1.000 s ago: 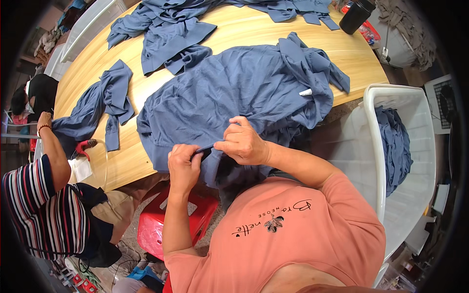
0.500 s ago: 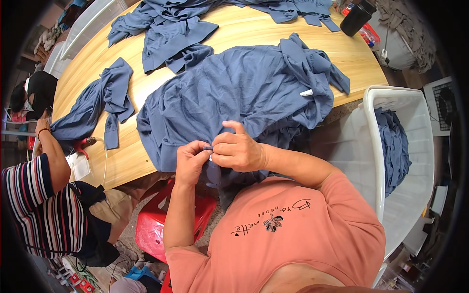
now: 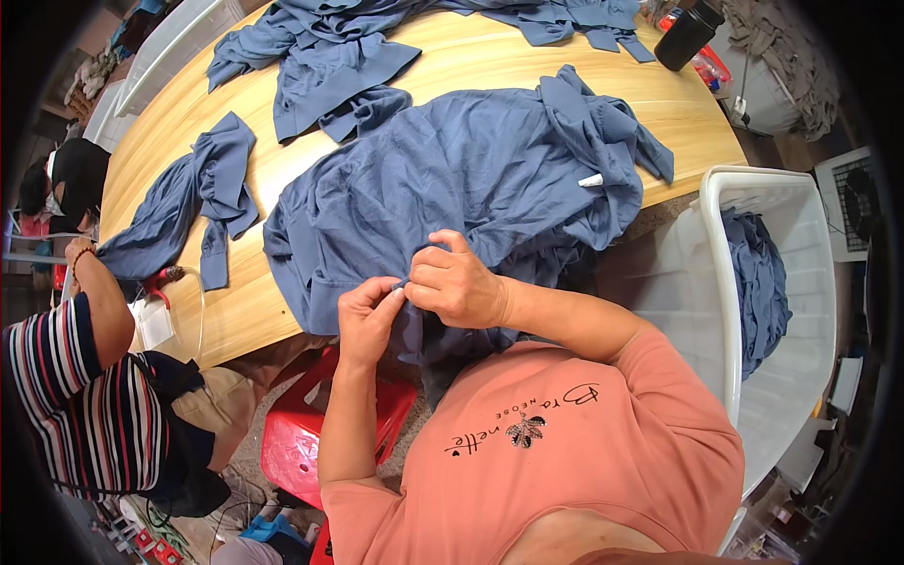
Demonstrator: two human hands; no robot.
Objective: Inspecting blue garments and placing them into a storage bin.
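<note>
A crumpled blue shirt (image 3: 424, 169) lies across the near edge of the table and hangs down toward my lap, a small white label showing at its right end. My left hand (image 3: 367, 315) pinches a narrow bit of its edge between thumb and forefinger. Right beside it, my right hand (image 3: 454, 287) is closed on the same bit, its forefinger raised and bent. The fingertips of both hands meet and hide most of what lies between them.
More blue garments (image 3: 344, 85) lie on the wooden table (image 3: 471, 61). A black bottle (image 3: 689, 36) stands far right. On my right, a white bin (image 3: 800, 282) holds blue cloth. A red stool (image 3: 292, 443) stands left; beyond it, a co-worker's hand (image 3: 83, 252) touches another blue piece.
My hands have drawn closer together, the right shifting slightly left. The small blue end that showed between my fingers is now mostly covered. The co-worker's hand has moved slightly left.
</note>
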